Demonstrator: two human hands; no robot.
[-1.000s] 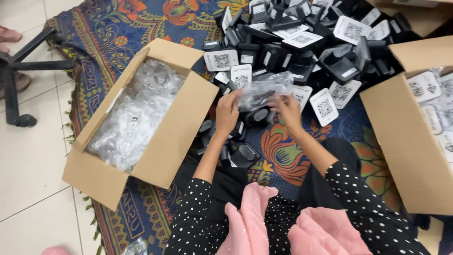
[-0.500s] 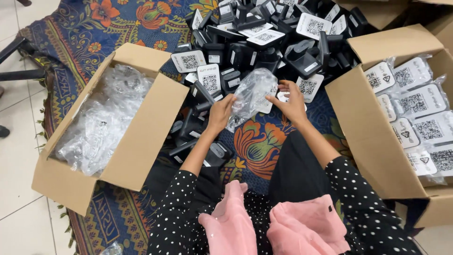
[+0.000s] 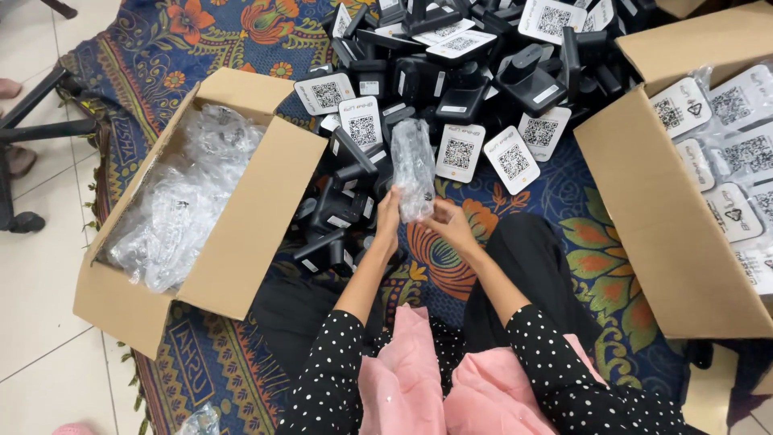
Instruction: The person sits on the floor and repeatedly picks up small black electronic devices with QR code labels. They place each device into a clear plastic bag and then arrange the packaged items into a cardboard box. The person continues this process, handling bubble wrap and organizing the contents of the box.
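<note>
A clear plastic bag (image 3: 413, 167) is held upright between both hands, just above the patterned floor cloth (image 3: 612, 250) and in front of the seated person's knees. The left hand (image 3: 389, 216) is closed on the bag's lower left edge; the right hand (image 3: 451, 225) is closed on its lower right corner, fingers curled under the bottom. What the bag contains cannot be told through the crinkled film.

A pile of black stands (image 3: 451, 72) is spread directly behind the bag, several of them fitted with white code cards (image 3: 460, 151). More black stands (image 3: 334, 217) lie just left of the left hand, against the near box wall.

An open cardboard box (image 3: 258, 217) is set to the left, partly on the cloth and partly on the tiled floor (image 3: 40, 322); it is filled with empty clear plastic bags (image 3: 181, 209). A second open cardboard box (image 3: 660, 217) is set to the right; bagged white code cards (image 3: 729, 153) are stacked inside it.

Black dotted sleeves (image 3: 334, 370) and pink fabric (image 3: 419, 387) are seen at the lower edge. The leg of a black chair (image 3: 32, 129) is seen at the far left, on the tiles.
</note>
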